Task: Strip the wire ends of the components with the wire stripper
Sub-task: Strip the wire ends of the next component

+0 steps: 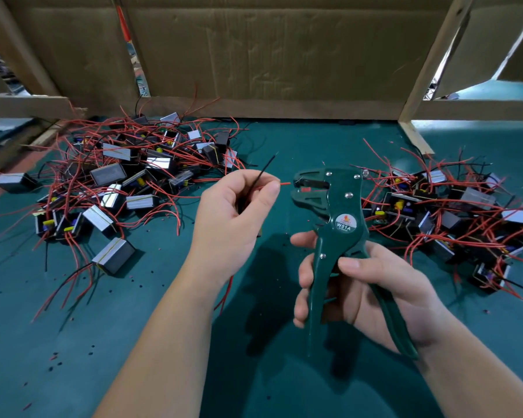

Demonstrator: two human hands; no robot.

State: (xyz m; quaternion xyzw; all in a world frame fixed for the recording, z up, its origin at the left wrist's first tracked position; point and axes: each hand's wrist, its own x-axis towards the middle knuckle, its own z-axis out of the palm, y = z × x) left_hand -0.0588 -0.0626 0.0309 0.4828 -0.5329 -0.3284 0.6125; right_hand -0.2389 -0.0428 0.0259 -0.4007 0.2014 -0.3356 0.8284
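My left hand is curled around a component that is mostly hidden in the palm, and it pinches the component's wires. A short red wire end pokes out to the right between the fingertips, and a black wire sticks up and to the right. My right hand grips the handles of the dark green wire stripper, held upright. Its open jaws face left, a small gap away from the red wire tip.
A pile of black and silver components with red wires lies at the left on the green mat. A second pile lies at the right. Cardboard walls and wooden beams close the back. Small insulation scraps dot the mat.
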